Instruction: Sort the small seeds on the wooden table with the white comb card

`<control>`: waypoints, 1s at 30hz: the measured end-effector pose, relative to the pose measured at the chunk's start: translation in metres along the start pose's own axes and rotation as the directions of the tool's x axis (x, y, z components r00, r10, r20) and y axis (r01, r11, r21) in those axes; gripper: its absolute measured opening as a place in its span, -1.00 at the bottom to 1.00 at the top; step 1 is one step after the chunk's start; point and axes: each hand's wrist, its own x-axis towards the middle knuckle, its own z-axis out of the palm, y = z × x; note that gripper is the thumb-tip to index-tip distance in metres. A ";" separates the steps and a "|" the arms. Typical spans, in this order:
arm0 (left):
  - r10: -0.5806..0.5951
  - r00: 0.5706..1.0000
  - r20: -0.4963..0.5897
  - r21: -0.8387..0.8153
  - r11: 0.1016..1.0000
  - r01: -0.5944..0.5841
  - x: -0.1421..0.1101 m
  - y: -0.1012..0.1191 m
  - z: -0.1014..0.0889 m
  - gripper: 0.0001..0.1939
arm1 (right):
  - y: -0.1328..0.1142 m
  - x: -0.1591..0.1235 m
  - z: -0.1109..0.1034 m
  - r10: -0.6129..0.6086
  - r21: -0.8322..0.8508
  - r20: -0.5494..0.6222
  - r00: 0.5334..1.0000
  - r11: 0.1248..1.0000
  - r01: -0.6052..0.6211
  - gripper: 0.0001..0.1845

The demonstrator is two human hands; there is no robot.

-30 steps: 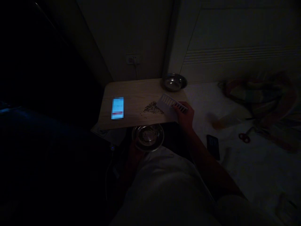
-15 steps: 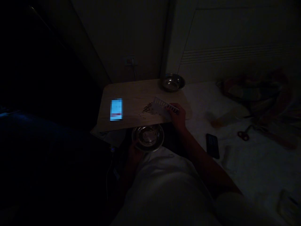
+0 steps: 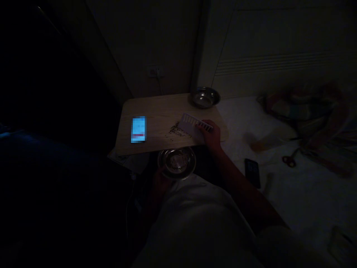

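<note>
From the head, the right hand [image 3: 213, 137] grips one white tool [image 3: 189, 125] in its fingers, right by many dark bits [image 3: 174, 131] on one bench [image 3: 158, 110]. The left hand [image 3: 161, 179] grips one low bowl [image 3: 192, 166]; one back bowl [image 3: 205, 99] sits up top.

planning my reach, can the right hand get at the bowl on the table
Probably yes: nothing visible stands between the right hand and the bowl, though that hand holds a white slotted tool it might need to set down first.

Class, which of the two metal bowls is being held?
The nearer round silvery metal bowl, in the left hand; the other bowl stands untouched at the far right of the pale wooden table.
</note>
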 end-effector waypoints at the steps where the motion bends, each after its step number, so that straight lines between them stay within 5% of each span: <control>1: -0.023 1.000 -0.003 -0.001 1.000 0.023 0.000 0.001 0.001 -0.70 | 0.000 0.002 -0.001 -0.005 0.000 -0.007 1.000 1.000 0.005 -0.72; 11: -0.099 0.992 0.072 0.002 0.995 0.099 -0.013 0.006 0.015 -0.66 | -0.004 0.008 0.000 0.060 0.012 0.048 0.997 0.998 -0.061 -0.69; 17: -0.064 0.998 -0.027 0.003 0.998 0.064 -0.008 0.005 0.014 -0.76 | 0.000 0.015 -0.004 0.037 0.029 -0.031 0.999 0.999 -0.036 -0.69; 26: -0.108 0.992 0.059 -0.018 0.994 0.110 -0.005 0.007 0.013 -0.69 | 0.013 0.045 -0.010 -0.041 -0.007 -0.084 0.996 0.999 0.041 -0.70; 30: -0.116 0.993 -0.005 0.006 0.993 0.116 -0.004 0.007 0.011 -0.65 | 0.024 0.057 -0.007 -0.035 -0.013 -0.095 0.995 0.999 0.034 -0.68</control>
